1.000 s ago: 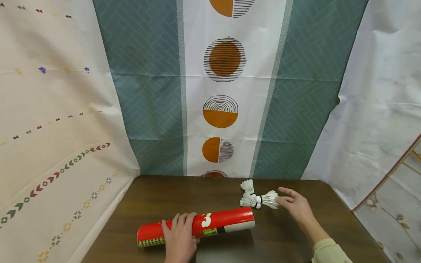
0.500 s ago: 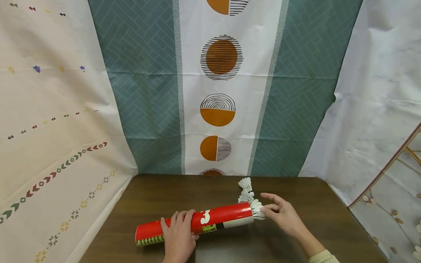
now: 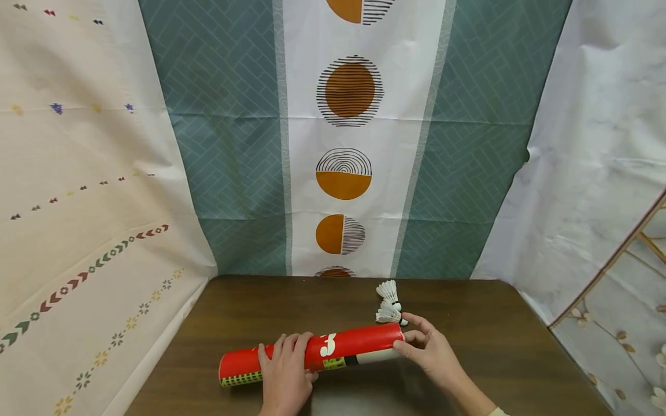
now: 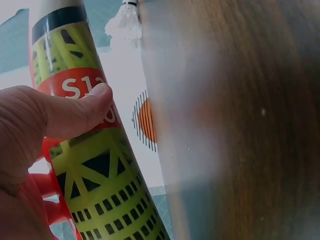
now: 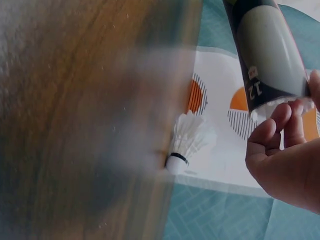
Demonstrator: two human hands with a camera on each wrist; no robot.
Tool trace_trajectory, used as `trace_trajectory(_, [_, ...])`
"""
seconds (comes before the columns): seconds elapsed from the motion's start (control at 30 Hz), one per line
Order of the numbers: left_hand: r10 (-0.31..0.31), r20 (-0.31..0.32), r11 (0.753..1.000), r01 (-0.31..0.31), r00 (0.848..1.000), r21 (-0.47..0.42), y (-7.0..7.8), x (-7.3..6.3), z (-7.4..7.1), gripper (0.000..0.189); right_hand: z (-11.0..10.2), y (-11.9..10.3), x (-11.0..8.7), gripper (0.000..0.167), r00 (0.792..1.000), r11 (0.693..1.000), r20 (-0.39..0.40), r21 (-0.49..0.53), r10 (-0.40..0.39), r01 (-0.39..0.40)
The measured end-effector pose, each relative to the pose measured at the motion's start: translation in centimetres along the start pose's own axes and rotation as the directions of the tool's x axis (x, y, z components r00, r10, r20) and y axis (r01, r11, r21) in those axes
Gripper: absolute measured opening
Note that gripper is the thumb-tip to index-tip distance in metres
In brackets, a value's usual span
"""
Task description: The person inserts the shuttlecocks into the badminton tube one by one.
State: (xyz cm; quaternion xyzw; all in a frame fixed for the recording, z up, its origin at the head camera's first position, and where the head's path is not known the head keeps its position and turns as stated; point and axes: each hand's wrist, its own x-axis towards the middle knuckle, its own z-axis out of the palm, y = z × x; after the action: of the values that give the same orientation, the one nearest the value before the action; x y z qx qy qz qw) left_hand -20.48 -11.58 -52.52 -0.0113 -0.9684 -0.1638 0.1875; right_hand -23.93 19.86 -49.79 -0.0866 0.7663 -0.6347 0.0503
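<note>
My left hand grips a red shuttlecock tube around its middle. The thumb crosses the tube's yellow-green printed side in the left wrist view. My right hand is at the tube's right end, its fingers curled at the mouth. White feather ends of a shuttlecock show there against the fingertips in the right wrist view; the rest of it is hidden inside the tube. Behind the tube's right end, two white shuttlecocks lie close together on the table, the nearer partly beside my right index finger.
A dark brown wooden table carries everything. Behind it hangs a green and white curtain with orange circles. A cream patterned cloth borders the left side, and a pale cloth the right.
My right hand has moved left with a shuttlecock from the group on the table to the tube's mouth, and the shuttlecock has gone into the tube. My left hand keeps its hold.
</note>
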Motion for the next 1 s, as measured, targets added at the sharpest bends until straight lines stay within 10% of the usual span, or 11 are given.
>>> trace_trajectory(0.43, [-0.012,0.03,1.0,0.012,0.999,0.002,-0.2,0.0,-0.1,0.082,0.5,0.1,-0.2,0.079,0.966,0.991,0.234,0.104,-0.11,0.088])
trace_trajectory(0.83, [-0.001,0.033,1.0,0.001,0.999,-0.001,-0.3,-0.3,0.0,0.082,-2.8,0.9,3.3,0.052,0.994,0.999,-0.105,-0.037,-0.017,0.014])
trace_trajectory(1.0, [0.002,0.05,1.0,-0.002,0.999,-0.009,-0.2,-0.3,0.1,0.082,-3.3,2.0,6.1,0.051,0.991,0.987,-0.121,-0.155,-0.061,0.042])
